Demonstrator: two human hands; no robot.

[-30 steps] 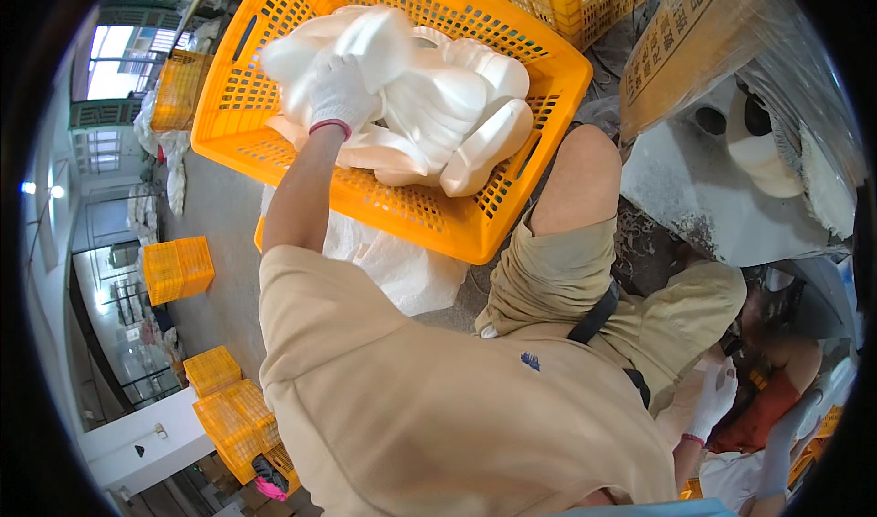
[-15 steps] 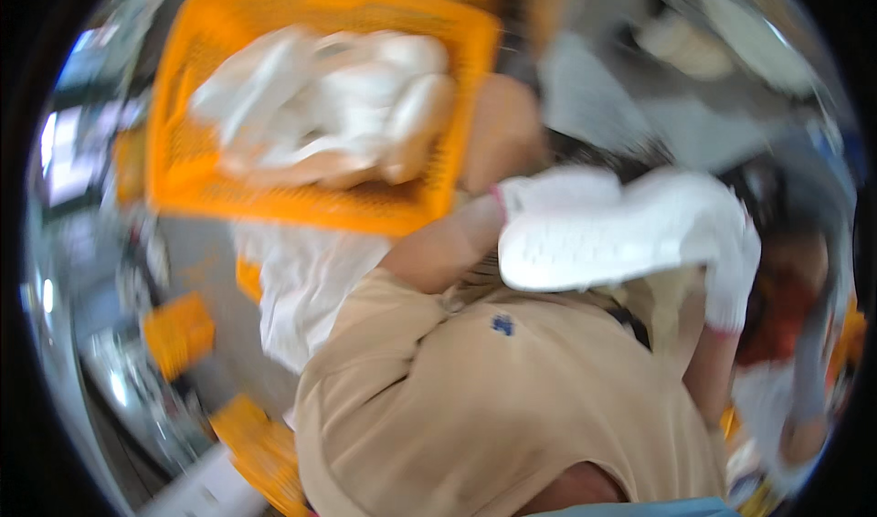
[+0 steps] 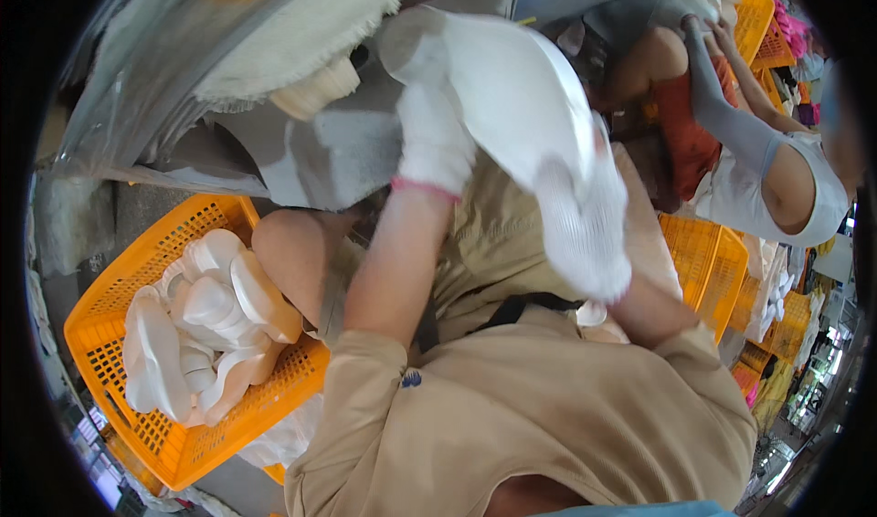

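Between my hands, a smooth white piece shaped like a shoe sole (image 3: 521,88) is held up at a tilt in front of my lap. My left hand (image 3: 431,133), in a white knit glove with a pink cuff, grips its left edge; its fingers are partly hidden and blurred. My right hand (image 3: 589,220), gloved the same way, closes on the lower right edge. Left of the piece stands a large pale cloth wheel (image 3: 301,42) with a frayed rim, apart from the piece. A light wood-coloured hub (image 3: 318,89) juts from it.
An orange plastic basket (image 3: 100,407) at my left holds several similar white pieces (image 3: 210,302). Clear plastic sheeting (image 3: 137,106) hangs at the upper left by a grey machine housing (image 3: 329,156). At the right, a co-worker's sleeved arm (image 3: 731,120) is near more orange baskets (image 3: 699,257).
The view has swung, so the basket now lies lower left and the wheel appears upper left. The white piece has turned from lying across to standing tilted upward, still in both hands.
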